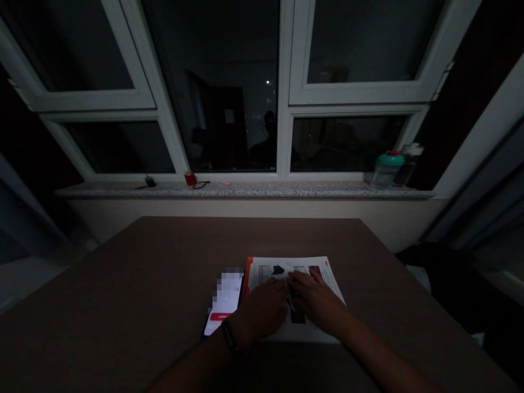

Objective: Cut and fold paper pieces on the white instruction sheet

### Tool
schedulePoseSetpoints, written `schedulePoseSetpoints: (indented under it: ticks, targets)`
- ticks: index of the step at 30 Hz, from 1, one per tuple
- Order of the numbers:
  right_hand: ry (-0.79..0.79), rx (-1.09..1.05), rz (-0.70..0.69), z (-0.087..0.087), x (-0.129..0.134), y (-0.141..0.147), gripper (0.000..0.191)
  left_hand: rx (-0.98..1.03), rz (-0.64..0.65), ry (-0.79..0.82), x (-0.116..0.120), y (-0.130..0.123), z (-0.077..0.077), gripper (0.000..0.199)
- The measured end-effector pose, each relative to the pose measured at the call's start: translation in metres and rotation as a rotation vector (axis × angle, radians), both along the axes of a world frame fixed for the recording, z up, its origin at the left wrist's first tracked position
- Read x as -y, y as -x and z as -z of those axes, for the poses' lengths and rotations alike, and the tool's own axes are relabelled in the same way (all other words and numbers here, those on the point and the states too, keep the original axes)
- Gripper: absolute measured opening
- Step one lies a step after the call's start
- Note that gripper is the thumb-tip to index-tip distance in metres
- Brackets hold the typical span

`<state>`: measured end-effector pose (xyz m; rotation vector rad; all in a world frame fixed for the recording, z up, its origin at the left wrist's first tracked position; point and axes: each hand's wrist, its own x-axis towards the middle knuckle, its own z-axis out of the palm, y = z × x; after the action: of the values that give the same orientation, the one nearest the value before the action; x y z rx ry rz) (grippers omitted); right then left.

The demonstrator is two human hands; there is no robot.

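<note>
Resting on a printed booklet (pixel 325 284), left hand (pixel 260 311), right hand (pixel 315 297), both open

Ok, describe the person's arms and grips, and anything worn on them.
The left forearm and right forearm are bare, with no sleeves in view. A dark band circles the left wrist, its detail too dim to tell. The left grip and right grip wear no gloves.

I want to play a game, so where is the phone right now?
In the head view, the smartphone lies with its screen lit on the brown table, just left of the printed papers and right beside the person's left hand.
</note>
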<state>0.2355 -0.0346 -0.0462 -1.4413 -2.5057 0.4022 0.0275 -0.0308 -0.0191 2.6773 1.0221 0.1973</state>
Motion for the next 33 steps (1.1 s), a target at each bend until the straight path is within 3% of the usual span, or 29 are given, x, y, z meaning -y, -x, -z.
schedulePoseSetpoints:
  ticks: [33]
  targets:
    - [0.026, 0.009, -0.027, -0.0067, 0.0051, -0.0022, 0.063, 0.03, -0.035, 0.005, 0.0001, -0.0011, 0.0084, 0.05]
